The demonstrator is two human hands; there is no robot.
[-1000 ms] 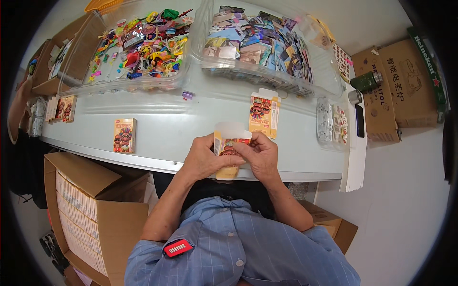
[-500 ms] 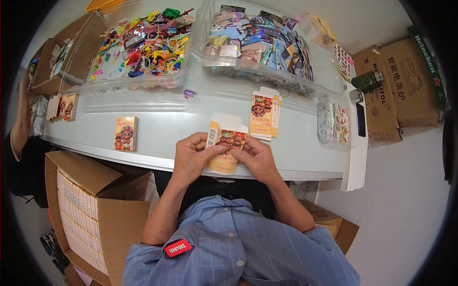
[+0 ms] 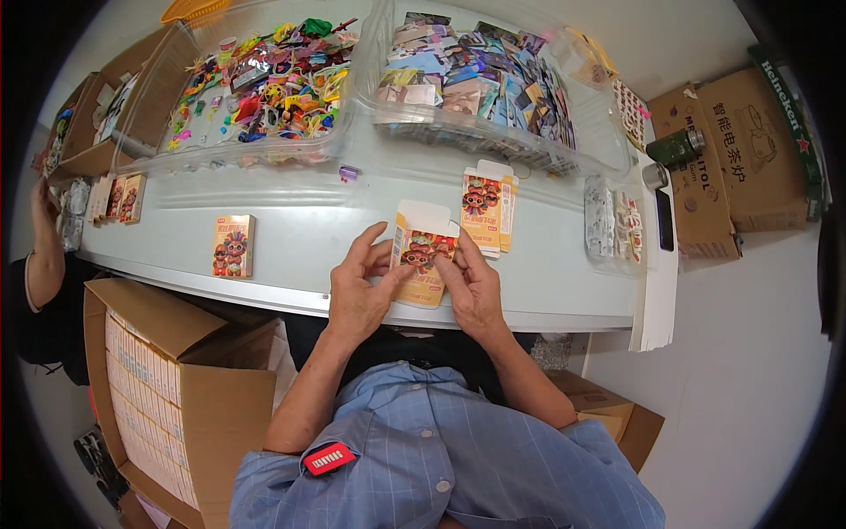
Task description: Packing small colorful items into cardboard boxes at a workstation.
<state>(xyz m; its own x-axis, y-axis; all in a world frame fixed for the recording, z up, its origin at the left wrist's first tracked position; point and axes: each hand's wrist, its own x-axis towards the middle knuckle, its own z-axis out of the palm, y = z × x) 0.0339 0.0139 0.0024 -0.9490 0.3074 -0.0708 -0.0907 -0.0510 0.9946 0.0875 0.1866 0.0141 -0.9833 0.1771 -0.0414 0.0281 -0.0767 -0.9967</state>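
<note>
Both hands hold one small yellow carton (image 3: 421,264) at the near edge of the bench (image 3: 308,220). The left hand (image 3: 359,286) and the right hand (image 3: 473,289) each close their grip on the carton's sides. A flat carton (image 3: 486,212) lies just behind it.

Bright, even light falls from above, and the white table (image 3: 291,220) shows a soft glare. Shadows are faint. Focus is sharp at centre. Fisheye bending curves the edges, and the corners are black.
</note>
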